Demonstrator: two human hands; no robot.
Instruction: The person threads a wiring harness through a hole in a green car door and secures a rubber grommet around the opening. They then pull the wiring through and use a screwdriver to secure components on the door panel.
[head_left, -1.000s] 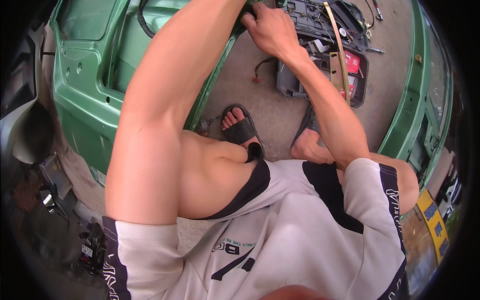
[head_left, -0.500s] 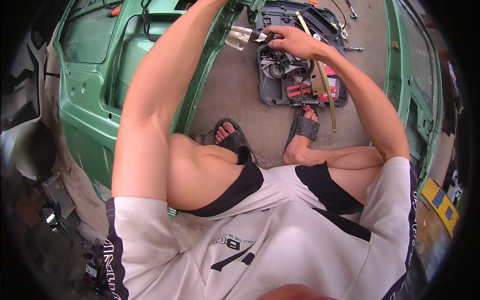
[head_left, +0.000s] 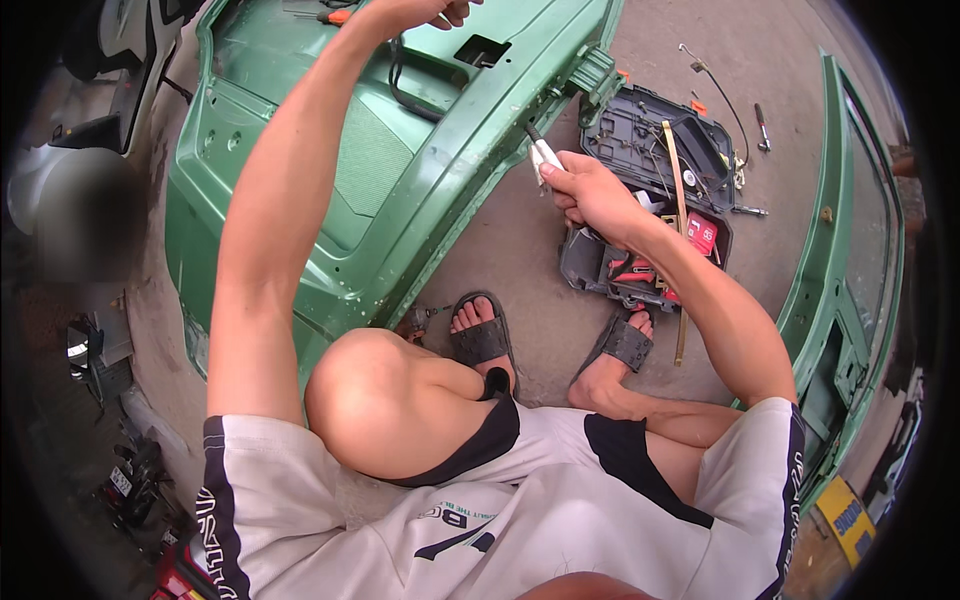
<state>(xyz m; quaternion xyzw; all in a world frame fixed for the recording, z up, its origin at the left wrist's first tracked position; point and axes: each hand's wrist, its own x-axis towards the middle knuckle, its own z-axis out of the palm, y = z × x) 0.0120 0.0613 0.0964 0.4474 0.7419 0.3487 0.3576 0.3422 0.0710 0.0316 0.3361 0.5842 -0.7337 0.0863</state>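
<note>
My right hand (head_left: 598, 198) grips a white-wrapped end (head_left: 545, 157) of a dark cable. That cable enters the edge of a green vehicle door panel (head_left: 330, 280) lying on my left. My left hand (head_left: 425, 12) is at the top edge of the view, over the far part of the panel. Its fingers are curled, and the picture's edge cuts them off, so whatever they hold is hidden. A black loop of cable (head_left: 402, 90) hangs in an opening of the panel below that hand.
Beyond my right hand lies an open black tool case (head_left: 655, 130) with red-handled pliers. A long brass-coloured strip (head_left: 681, 320) lies across it. A second green door (head_left: 815, 290) stands at the right. A ratchet (head_left: 762, 130) and a thin cable (head_left: 738, 110) lie on the concrete floor.
The view has shifted, showing more of the door panel. My left hand has come into sight at the top. My right hand still holds the white-wrapped cable end, now seen more clearly.
</note>
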